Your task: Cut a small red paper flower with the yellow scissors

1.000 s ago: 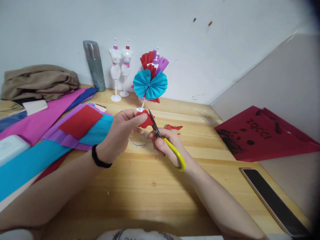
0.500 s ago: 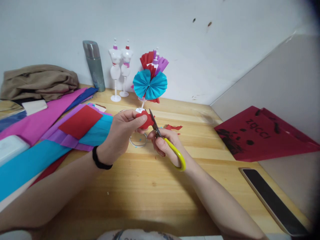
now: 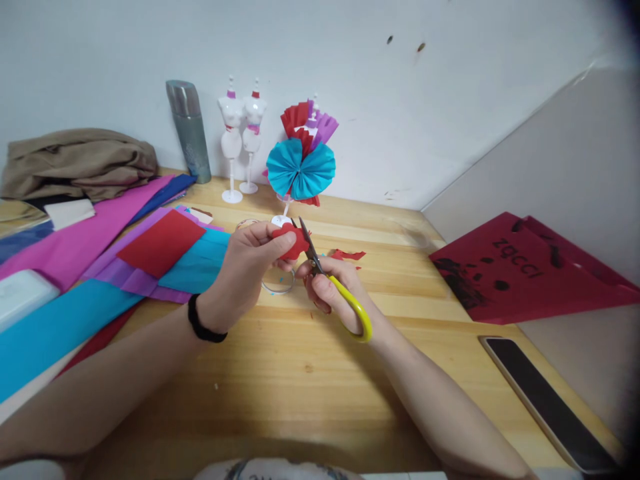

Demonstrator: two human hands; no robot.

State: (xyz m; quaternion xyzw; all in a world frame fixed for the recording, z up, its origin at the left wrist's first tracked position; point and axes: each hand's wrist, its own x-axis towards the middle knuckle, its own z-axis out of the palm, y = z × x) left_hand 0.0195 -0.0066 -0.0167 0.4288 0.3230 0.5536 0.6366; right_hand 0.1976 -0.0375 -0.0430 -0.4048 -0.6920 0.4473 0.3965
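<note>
Pinched between thumb and fingers of my left hand (image 3: 253, 263) is a small piece of red paper (image 3: 295, 244) with a wavy edge. My right hand (image 3: 335, 287) grips yellow-handled scissors (image 3: 361, 312), their blades slightly apart at the paper's right edge. Red paper scraps (image 3: 349, 255) lie on the table just past the scissors. Below the paper, a thin ring (image 3: 278, 291) rests on the wood, partly covered by my left hand. Behind my hands stands a small mannequin dressed in a blue pleated paper fan (image 3: 301, 170) and red and purple pleats.
Two white mannequins (image 3: 231, 143) and a grey bottle (image 3: 189, 132) stand by the wall. Coloured paper sheets (image 3: 163, 241) spread over the left side, with brown cloth (image 3: 83, 163) behind. A red bag (image 3: 525, 270) and a phone (image 3: 545, 400) are on the right.
My left hand and the red paper have shifted very slightly to the right. The scissors have hardly moved.
</note>
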